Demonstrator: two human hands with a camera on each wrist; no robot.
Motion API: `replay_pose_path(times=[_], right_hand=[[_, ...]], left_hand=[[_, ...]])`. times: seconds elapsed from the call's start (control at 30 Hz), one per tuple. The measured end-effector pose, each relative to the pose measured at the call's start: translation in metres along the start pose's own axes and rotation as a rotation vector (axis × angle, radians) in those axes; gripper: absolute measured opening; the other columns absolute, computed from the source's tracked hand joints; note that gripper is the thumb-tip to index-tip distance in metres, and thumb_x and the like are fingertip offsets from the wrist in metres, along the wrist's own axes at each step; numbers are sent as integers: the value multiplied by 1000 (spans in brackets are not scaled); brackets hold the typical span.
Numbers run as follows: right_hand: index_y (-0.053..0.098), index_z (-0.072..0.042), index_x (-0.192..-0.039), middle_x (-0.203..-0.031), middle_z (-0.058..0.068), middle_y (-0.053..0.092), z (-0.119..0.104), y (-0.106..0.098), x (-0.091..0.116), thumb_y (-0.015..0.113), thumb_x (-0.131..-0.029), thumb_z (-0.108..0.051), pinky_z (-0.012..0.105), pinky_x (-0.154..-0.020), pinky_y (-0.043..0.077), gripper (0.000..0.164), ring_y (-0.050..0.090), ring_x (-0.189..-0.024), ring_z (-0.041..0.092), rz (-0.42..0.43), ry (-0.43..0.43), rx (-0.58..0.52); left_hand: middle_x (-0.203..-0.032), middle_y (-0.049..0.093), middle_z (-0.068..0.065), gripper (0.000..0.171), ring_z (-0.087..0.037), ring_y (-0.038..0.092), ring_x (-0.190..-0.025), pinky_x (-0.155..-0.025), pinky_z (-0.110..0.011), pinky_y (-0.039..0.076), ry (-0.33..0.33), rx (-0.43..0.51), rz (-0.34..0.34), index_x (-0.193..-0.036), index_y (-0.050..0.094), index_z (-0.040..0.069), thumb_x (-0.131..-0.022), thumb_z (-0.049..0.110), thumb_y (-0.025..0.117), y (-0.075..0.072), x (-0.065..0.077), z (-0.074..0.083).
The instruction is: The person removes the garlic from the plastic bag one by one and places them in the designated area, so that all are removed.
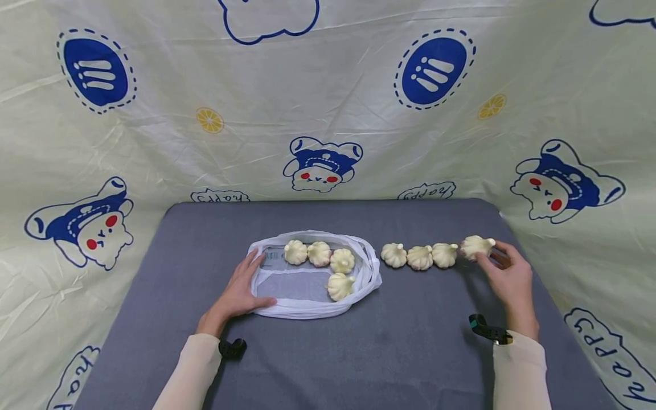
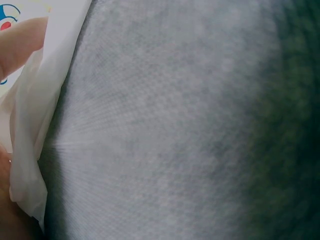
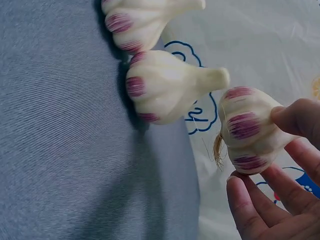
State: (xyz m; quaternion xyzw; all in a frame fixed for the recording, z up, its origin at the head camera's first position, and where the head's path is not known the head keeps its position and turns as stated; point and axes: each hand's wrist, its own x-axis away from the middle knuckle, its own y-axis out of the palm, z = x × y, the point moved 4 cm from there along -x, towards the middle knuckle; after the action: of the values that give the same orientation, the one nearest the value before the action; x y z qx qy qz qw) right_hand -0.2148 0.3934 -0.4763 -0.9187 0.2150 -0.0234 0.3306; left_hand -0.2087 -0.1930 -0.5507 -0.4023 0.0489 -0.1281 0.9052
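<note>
In the head view, a white plastic bag (image 1: 312, 310) lies with its crumpled mouth spread wide, and several garlic bulbs (image 1: 340, 286) sit at its far and right sides. My left hand (image 1: 238, 290) holds the bag's left end, fingers over the rim and thumb across its near edge. White plastic hides part of that hand in the left wrist view. My right hand (image 1: 512, 279) pinches a garlic bulb (image 3: 245, 130) with purple streaks and dry roots between thumb and fingers, at the right end of a row. Three garlic bulbs (image 1: 420, 258) in that row lie side by side.
A grey cloth covers the table (image 1: 400, 353), whose right edge runs close by my right hand. Behind it hangs a pale curtain (image 1: 348, 85) printed with cartoon figures and orange slices. Dark wrist cameras (image 1: 233, 348) sit at both cuffs.
</note>
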Motion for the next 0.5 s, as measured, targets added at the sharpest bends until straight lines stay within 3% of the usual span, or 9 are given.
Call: replay_pose_path(times=[0.17, 0.27, 0.37, 0.4, 0.5], right_hand=[[53, -5, -147, -148, 21, 55, 7, 3, -4, 69, -98, -32, 5, -83, 48, 58, 59, -132, 37, -22, 6, 7], [51, -4, -149, -151, 22, 53, 11, 6, -5, 66, -100, -34, 24, -97, 55, 60, 56, -134, 42, -47, 20, 24], [49, -3, -150, -153, 23, 51, 17, 9, -8, 63, -100, -37, 51, -105, 51, 62, 55, -135, 44, -66, 27, 46], [48, -3, -150, -153, 23, 50, 19, 10, -9, 63, -101, -38, 54, -105, 49, 62, 55, -135, 44, -70, 33, 52], [50, -4, -150, -152, 23, 51, 25, 13, -12, 63, -100, -39, 38, -95, 54, 62, 56, -133, 43, -70, 42, 64]], left_hand=[[-173, 12, -14, 115, -46, 15, -156, -119, -71, 21, 3, 6, -1, -163, 27, 9, -73, 45, 89, -1, 0, 1], [-173, 12, -14, 115, -46, 15, -156, -119, -71, 21, 9, 10, 1, -163, 27, 8, -73, 45, 89, 0, 0, 1], [-173, 12, -13, 115, -45, 15, -156, -119, -71, 21, 6, 13, -2, -163, 27, 9, -73, 45, 89, 0, 0, 0], [-173, 12, -13, 115, -45, 14, -156, -119, -71, 21, 5, 13, -3, -163, 27, 9, -73, 45, 89, 0, 0, 0], [-173, 12, -13, 115, -44, 14, -156, -119, -71, 21, -1, 14, -7, -163, 28, 9, -73, 46, 89, 0, 0, 0]])
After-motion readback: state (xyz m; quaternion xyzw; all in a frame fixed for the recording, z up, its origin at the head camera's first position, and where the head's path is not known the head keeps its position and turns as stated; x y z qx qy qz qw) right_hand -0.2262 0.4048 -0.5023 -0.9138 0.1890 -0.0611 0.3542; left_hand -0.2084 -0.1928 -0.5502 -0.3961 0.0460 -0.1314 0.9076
